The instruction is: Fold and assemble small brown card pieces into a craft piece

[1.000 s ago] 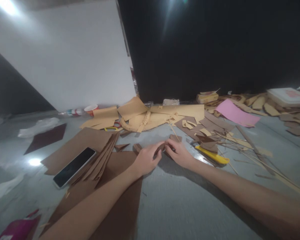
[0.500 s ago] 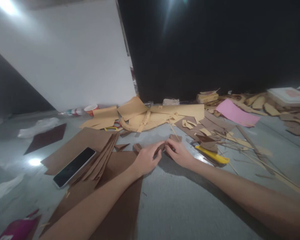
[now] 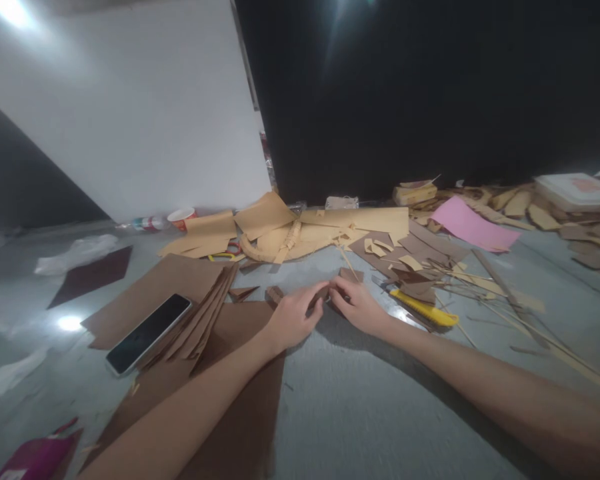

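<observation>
My left hand [image 3: 295, 315] is closed around a narrow brown paper strip [image 3: 274, 295]. One ridged, folded-looking end sticks out on the far left side of that hand. My right hand [image 3: 359, 309] meets it, thumb and fingers pinched on the strip's other end. Fingers cover most of the piece, so its full shape is hidden. Just beyond the right fingers lies a small brown paper scrap [image 3: 353, 275]. A yellow utility knife [image 3: 425, 308] rests to the right of my right hand, blade end toward it.
Brown sheets [image 3: 180, 280] lie stacked at left under a phone [image 3: 150, 333]. Tan paper pieces [image 3: 355, 223] and a curved braided tan piece [image 3: 287, 247] line the back, near scissors [image 3: 225, 255]. Pink paper [image 3: 473, 227], thin strips and a white box [image 3: 577, 190] are at right.
</observation>
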`<state>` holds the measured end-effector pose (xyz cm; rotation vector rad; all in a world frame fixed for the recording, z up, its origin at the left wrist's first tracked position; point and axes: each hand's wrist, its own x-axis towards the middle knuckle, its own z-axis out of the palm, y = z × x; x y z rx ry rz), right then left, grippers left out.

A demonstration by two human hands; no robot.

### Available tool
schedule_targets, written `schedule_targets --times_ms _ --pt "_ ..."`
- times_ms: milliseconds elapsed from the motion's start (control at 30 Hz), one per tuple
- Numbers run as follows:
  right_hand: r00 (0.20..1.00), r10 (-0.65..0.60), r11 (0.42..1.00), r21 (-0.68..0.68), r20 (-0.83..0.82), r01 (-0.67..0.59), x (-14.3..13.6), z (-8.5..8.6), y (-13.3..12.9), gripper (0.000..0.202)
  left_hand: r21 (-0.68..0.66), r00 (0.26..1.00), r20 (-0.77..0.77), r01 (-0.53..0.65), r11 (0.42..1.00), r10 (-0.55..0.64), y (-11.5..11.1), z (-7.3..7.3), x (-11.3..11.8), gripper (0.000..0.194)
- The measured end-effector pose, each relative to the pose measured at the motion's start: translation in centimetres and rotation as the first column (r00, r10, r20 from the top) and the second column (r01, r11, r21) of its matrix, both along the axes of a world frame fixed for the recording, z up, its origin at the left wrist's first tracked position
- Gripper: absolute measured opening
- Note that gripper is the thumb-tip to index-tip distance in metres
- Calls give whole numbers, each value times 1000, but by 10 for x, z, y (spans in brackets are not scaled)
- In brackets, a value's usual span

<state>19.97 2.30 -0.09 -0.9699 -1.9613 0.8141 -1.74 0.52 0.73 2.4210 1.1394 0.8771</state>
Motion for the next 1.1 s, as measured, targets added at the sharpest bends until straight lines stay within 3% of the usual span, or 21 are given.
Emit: schedule_targets --times_ms 1100 --pt "1000 -12 1000 -13 14 13 0 2 -1 24 15 1000 11 0 1000 0 0 0 2 39"
